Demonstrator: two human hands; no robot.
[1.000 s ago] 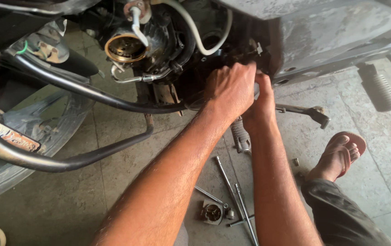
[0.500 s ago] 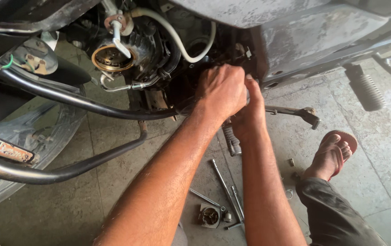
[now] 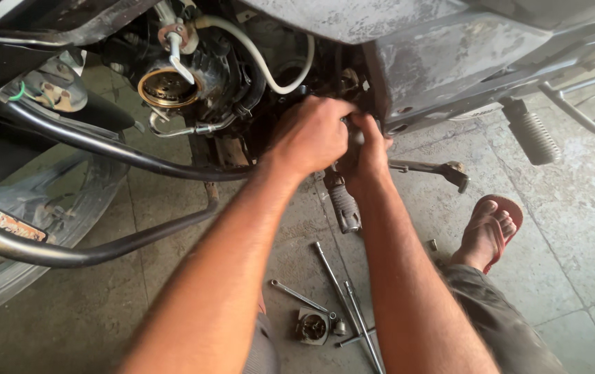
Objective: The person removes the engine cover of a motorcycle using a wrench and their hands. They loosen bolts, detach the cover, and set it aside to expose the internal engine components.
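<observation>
Both my hands reach into the dark engine recess of a motorcycle point(image 3: 450, 62) that stands over me. My left hand point(image 3: 311, 135) has its fingers curled on something inside the recess; what it grips is hidden. My right hand point(image 3: 369, 149) sits just to its right, touching it, with thumb and fingers pinched on a small pale part at the recess edge. A round brass-rimmed engine opening point(image 3: 168, 88) and a white hose point(image 3: 263, 62) lie to the left of my hands.
A ribbed footpeg point(image 3: 343, 205) hangs below my hands, and a metal lever point(image 3: 429, 167) juts right. Long rod tools point(image 3: 342, 294), a wrench point(image 3: 299, 295) and a small round part point(image 3: 311, 326) lie on the floor. My sandalled foot point(image 3: 489, 232) is right, black tubing point(image 3: 103, 244) left.
The view has drifted slightly. My left hand has slid a little left off my right hand, whose fingers now show beside it. Both stay at the same spot on the engine.
</observation>
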